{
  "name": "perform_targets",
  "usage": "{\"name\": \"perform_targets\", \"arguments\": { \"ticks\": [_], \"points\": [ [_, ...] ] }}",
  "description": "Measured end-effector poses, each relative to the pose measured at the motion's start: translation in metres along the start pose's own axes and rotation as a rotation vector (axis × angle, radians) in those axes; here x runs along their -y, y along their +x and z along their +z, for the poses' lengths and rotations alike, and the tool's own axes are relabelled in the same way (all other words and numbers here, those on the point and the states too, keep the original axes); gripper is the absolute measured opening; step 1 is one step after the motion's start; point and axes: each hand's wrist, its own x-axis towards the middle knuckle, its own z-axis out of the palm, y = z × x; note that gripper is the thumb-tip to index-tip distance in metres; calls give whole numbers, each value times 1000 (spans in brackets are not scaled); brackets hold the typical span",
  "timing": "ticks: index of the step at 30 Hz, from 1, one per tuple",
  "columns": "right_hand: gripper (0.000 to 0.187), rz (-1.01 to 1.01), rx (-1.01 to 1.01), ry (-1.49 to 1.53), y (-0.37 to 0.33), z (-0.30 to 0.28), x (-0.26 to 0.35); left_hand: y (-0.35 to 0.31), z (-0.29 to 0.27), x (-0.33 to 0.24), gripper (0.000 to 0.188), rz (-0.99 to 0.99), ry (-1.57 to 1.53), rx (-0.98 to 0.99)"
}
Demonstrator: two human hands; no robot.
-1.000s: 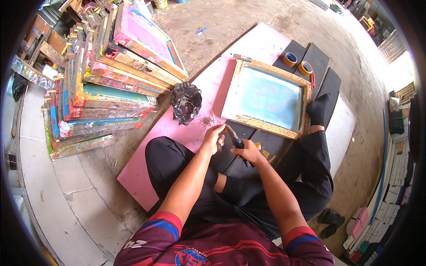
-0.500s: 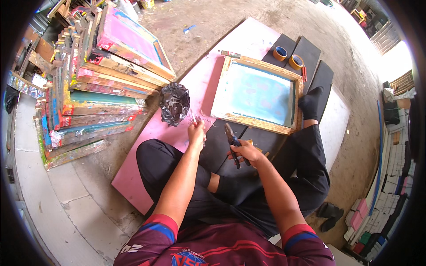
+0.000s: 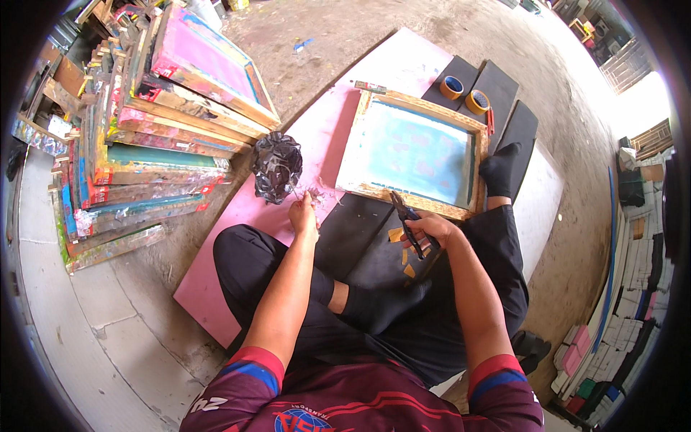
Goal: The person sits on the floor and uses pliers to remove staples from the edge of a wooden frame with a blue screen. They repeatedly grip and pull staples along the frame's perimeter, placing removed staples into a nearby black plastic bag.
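Note:
My right hand (image 3: 433,229) grips a pair of dark pliers (image 3: 403,209), their jaws pointing up at the near edge of a wood-framed printing screen (image 3: 439,207). The screen's mesh is pale blue and it lies flat before me. On the left, my left hand (image 3: 305,217) has its fingers pinched together beside a crumpled black plastic bag (image 3: 278,169). What those fingers hold is too small to make out. Thin scraps (image 3: 327,193) lie on the pink board (image 3: 237,263) by the fingertips. Several tan pieces (image 3: 409,271) lie on the black panel under the right hand.
A tall stack of paint-stained screen frames (image 3: 173,147) leans at the left. Two tape rolls (image 3: 451,87) and red sticks (image 3: 491,121) sit beyond the screen on black panels (image 3: 497,81). My socked foot (image 3: 498,171) rests against the screen's right side. Dark sandals (image 3: 531,349) lie at lower right.
My right hand has moved right and up with the pliers, uncovering the tan pieces. My left hand has shifted slightly left, closer to the bag.

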Motion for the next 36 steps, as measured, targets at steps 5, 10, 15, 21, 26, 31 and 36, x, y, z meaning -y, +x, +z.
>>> {"name": "perform_targets", "arguments": {
  "ticks": [5, 10, 15, 21, 26, 31, 36],
  "points": [
    [33, 52, 58, -31, 11, -23, 6, -2, 4, -2, 35, -1, -7, 0],
    [35, 141, 100, -78, 7, -30, 28, -4, 6, -2, 36, 9, 30, -25],
    [35, 228, 85, -244, 13, -41, 39, -11, 12, -5, 35, 22, 30, 5],
    [40, 218, -98, -434, 16, -24, 34, -11, 13, 2, 35, 63, 81, 44],
    [46, 25, -383, -463, 27, 6, -10, -11, 20, 4, 35, 61, 46, 91],
    [47, -97, -695, -689, 32, 42, -32, -14, 21, 4, 32, 54, 53, 105],
    [40, -171, -763, -561, 32, 55, -40, -22, 21, 7, 28, 81, 75, 184]
  ]
}}
